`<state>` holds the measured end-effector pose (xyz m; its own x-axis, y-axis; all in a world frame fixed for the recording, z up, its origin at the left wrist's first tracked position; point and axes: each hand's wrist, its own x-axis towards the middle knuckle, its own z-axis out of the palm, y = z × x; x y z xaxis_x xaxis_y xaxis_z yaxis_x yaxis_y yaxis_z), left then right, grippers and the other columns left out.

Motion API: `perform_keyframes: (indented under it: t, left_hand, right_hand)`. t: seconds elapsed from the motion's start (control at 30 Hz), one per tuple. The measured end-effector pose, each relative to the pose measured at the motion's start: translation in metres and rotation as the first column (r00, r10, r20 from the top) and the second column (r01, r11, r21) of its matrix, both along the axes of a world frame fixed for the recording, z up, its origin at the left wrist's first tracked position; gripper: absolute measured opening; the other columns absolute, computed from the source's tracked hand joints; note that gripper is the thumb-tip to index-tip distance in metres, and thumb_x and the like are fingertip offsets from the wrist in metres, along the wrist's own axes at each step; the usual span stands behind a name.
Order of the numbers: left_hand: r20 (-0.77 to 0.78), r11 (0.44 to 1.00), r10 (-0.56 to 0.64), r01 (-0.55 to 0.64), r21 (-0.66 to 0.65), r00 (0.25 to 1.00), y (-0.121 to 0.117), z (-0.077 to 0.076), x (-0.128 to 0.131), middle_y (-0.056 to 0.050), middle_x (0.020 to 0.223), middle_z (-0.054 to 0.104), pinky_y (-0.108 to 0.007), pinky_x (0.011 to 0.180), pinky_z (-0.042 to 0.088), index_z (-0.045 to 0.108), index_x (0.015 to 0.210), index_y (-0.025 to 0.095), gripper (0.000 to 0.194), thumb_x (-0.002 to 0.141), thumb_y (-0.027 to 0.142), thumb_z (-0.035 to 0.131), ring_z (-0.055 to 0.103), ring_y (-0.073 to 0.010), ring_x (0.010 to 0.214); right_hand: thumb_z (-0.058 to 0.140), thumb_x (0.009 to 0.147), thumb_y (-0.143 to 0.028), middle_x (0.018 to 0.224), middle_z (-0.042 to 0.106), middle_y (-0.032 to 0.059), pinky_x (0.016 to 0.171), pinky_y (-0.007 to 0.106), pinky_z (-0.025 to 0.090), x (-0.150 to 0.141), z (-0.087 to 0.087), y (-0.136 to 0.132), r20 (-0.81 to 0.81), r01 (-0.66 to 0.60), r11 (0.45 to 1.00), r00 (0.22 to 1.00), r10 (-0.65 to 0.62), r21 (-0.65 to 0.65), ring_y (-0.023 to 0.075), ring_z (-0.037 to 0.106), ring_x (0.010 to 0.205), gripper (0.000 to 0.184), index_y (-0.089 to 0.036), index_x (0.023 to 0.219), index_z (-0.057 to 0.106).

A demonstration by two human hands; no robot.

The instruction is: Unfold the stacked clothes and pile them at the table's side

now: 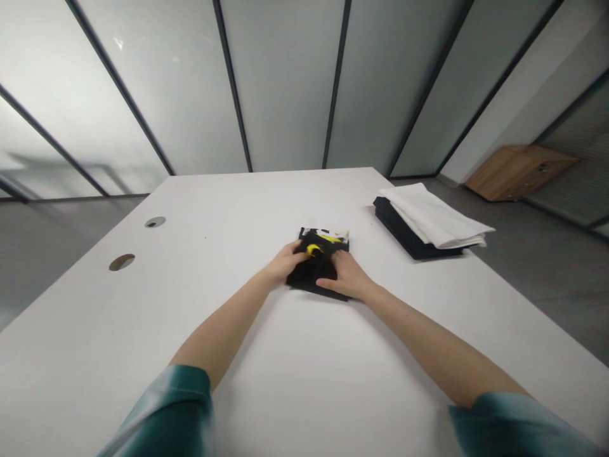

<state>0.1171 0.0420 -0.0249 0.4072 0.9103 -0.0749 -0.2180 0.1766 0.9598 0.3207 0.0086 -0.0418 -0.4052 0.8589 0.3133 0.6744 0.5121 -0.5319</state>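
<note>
A small folded black cloth [311,273] with a yellow and white print lies on the white table [295,368], in front of me. White and yellow patches show along its far edge, and one yellow spot is near its middle. At its left side my left hand [285,261] has its fingers closed on the fabric, the tips partly lost in the dark folds. My right hand [349,276] rests over the right side, thumb stretched across the cloth and apart from the fingers. Some of its fingertips are hard to make out against the black.
On the right of the table lies a stack of folded white cloth [432,216] over folded black cloth [402,231]. Two round holes [122,262] pierce the tabletop at left. Frosted glass panels [285,82] stand beyond the far edge. A wooden cabinet [518,171] is at far right.
</note>
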Motion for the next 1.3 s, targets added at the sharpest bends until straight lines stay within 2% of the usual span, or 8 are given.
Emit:
perform_keyframes:
  t: [0.23, 0.37, 0.5, 0.7, 0.8, 0.9, 1.03, 1.3]
  left_hand:
    - [-0.016, 0.993, 0.021, -0.019, 0.113, 1.000, -0.002, -0.002, 0.009, 0.000, 0.079, 0.068, -0.026, 0.075, 0.050, 0.062, 0.083, 0.017, 0.023, 0.069, 0.030, 0.077, 0.063, -0.0154, 0.078]
    - [0.146, 0.924, 0.370, -0.347, -0.159, 0.918, 0.026, 0.008, -0.021, -0.004, 0.082, 0.072, -0.027, 0.070, 0.055, 0.065, 0.094, 0.017, 0.019, 0.080, 0.029, 0.066, 0.068, -0.0175, 0.077]
    - [0.048, 0.679, 0.725, -0.702, -0.214, 0.687, 0.054, 0.009, -0.067, -0.006, 0.087, 0.070, -0.029, 0.076, 0.057, 0.062, 0.097, 0.017, 0.020, 0.090, 0.028, 0.048, 0.070, -0.0193, 0.087]
    - [-0.191, 0.211, 0.973, -0.828, 0.520, 0.128, 0.057, 0.006, -0.108, -0.008, 0.111, 0.061, -0.038, 0.102, 0.042, 0.054, 0.105, 0.018, 0.028, 0.077, 0.015, 0.054, 0.057, -0.0210, 0.111]
    - [-0.315, 0.524, 0.842, -0.521, 0.674, 0.439, 0.043, 0.015, -0.089, -0.005, 0.088, 0.062, -0.036, 0.095, 0.044, 0.058, 0.083, 0.020, 0.007, 0.078, 0.025, 0.060, 0.059, -0.0220, 0.096]
    - [-0.544, 0.832, 0.309, 0.055, 0.551, 0.780, 0.024, 0.018, -0.051, -0.003, 0.079, 0.064, -0.032, 0.084, 0.047, 0.062, 0.075, 0.022, 0.024, 0.062, 0.033, 0.079, 0.060, -0.0220, 0.081]
    - [-0.628, 0.809, 0.143, 0.275, 0.519, 0.765, 0.003, 0.007, -0.012, -0.003, 0.074, 0.064, -0.030, 0.081, 0.048, 0.066, 0.072, 0.025, 0.030, 0.053, 0.034, 0.088, 0.062, -0.0235, 0.078]
    - [-0.259, 0.978, 0.060, -0.005, 0.208, 0.964, 0.012, 0.046, -0.038, -0.003, 0.070, 0.071, -0.030, 0.079, 0.054, 0.068, 0.067, 0.021, 0.019, 0.075, 0.038, 0.072, 0.067, -0.0222, 0.075]
  right_hand:
    - [0.063, 0.073, -0.031, 0.084, 0.074, 0.0060, 0.080, 0.041, 0.055, 0.005, -0.006, 0.009, -0.435, 0.072, 0.969, 0.884, -0.172, -0.238, 0.0284, 0.068, 0.086, 0.015, -0.020, 0.079, 0.071]
    - [0.059, 0.070, -0.031, 0.062, 0.066, 0.0017, 0.060, 0.036, 0.055, 0.027, -0.005, 0.031, -0.717, 0.111, 0.875, 0.529, -0.454, -0.471, 0.0232, 0.064, 0.062, 0.013, -0.021, 0.069, 0.066]
    - [0.063, 0.075, -0.041, 0.084, 0.071, 0.0029, 0.071, 0.037, 0.058, 0.063, -0.003, 0.052, -0.863, 0.113, 0.869, 0.111, -0.494, -0.482, 0.0229, 0.068, 0.080, 0.020, -0.024, 0.085, 0.064]
    - [0.065, 0.073, -0.043, 0.091, 0.067, 0.0002, 0.071, 0.028, 0.053, 0.090, -0.015, 0.059, -0.862, 0.352, 0.811, 0.022, -0.506, -0.467, 0.0163, 0.066, 0.086, 0.027, -0.026, 0.093, 0.058]
    - [0.066, 0.070, -0.042, 0.086, 0.067, 0.0008, 0.064, 0.026, 0.050, 0.080, -0.018, 0.056, -0.841, 0.434, 0.804, 0.165, -0.515, -0.407, 0.0149, 0.064, 0.074, 0.027, -0.023, 0.088, 0.059]
    - [0.063, 0.069, -0.043, 0.083, 0.068, 0.0017, 0.062, 0.026, 0.047, 0.072, -0.017, 0.053, -0.785, 0.480, 0.803, 0.315, -0.534, -0.354, 0.0140, 0.061, 0.067, 0.025, -0.021, 0.082, 0.060]
    - [0.059, 0.071, -0.045, 0.078, 0.067, 0.0020, 0.062, 0.028, 0.047, 0.072, -0.015, 0.051, -0.730, 0.499, 0.809, 0.419, -0.540, -0.312, 0.0144, 0.060, 0.064, 0.025, -0.021, 0.075, 0.060]
    - [0.057, 0.071, -0.041, 0.070, 0.066, 0.0020, 0.059, 0.027, 0.046, 0.070, -0.010, 0.047, -0.720, 0.465, 0.827, 0.450, -0.528, -0.316, 0.0134, 0.057, 0.058, 0.022, -0.020, 0.069, 0.062]
